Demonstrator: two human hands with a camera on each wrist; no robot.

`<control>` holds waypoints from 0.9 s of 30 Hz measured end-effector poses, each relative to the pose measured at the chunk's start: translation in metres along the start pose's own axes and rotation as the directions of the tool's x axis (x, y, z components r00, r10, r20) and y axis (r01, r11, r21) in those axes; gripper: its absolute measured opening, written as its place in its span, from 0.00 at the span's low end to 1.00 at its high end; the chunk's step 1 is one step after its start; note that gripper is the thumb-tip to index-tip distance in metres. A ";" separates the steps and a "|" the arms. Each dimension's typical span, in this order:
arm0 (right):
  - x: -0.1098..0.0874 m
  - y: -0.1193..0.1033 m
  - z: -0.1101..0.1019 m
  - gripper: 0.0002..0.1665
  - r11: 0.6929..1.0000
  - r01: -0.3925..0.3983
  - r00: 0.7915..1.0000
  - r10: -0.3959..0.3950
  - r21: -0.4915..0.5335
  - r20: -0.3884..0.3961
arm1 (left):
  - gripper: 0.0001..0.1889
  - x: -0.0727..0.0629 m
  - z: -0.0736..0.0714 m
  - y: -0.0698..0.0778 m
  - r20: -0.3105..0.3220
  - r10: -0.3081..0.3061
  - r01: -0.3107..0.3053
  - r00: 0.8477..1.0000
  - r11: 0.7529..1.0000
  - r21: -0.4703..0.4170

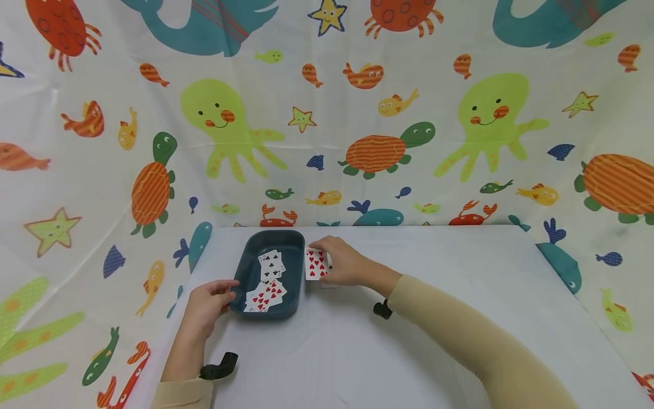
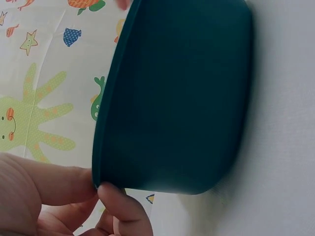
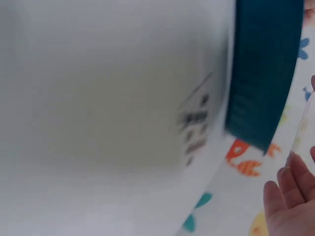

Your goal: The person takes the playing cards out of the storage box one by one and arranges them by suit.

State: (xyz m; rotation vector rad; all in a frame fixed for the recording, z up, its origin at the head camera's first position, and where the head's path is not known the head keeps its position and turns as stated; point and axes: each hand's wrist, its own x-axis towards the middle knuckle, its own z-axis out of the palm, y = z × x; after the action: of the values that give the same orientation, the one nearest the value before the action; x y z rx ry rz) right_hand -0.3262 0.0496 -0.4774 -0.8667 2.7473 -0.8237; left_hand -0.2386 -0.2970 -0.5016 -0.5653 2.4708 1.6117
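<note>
**Cards going from the counter into the tray**

The person's left hand (image 1: 206, 307) grips the near left corner of the dark teal tray (image 1: 293, 241), thumb on the rim and fingers curled under, as the left wrist view shows. Looks like that grip is just there to keep the tray from sliding on the white counter (image 1: 409, 341).

The right hand (image 1: 343, 266) sits just right of the tray, fingers pinched on a red hearts card (image 1: 316, 264), held face up and tilted a bit off the counter. There seems to be another card (image 1: 329, 282) lying under the hand, probably the rest of the pile, but it's mostly hidden. The right wrist view is too blurry to help much.

Inside the tray there's a clubs card (image 1: 271, 264) toward the far end and a loose fan of hearts cards (image 1: 265, 296) at the near end, overlapping each other.

Sea-creature cloth (image 1: 327, 113) hangs behind everything.
</note>
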 end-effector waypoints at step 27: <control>-0.041 0.078 0.012 0.49 0.987 -0.147 0.988 0.150 -0.066 0.045 | 0.20 0.001 -0.004 -0.002 0.025 0.001 0.000 1.000 1.000 -0.024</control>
State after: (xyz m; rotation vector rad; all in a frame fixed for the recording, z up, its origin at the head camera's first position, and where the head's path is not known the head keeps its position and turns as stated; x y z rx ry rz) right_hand -0.3269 0.1213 -0.5310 -0.6725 2.7669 -0.6827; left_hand -0.2389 -0.3012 -0.5021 -0.5446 2.4370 1.6410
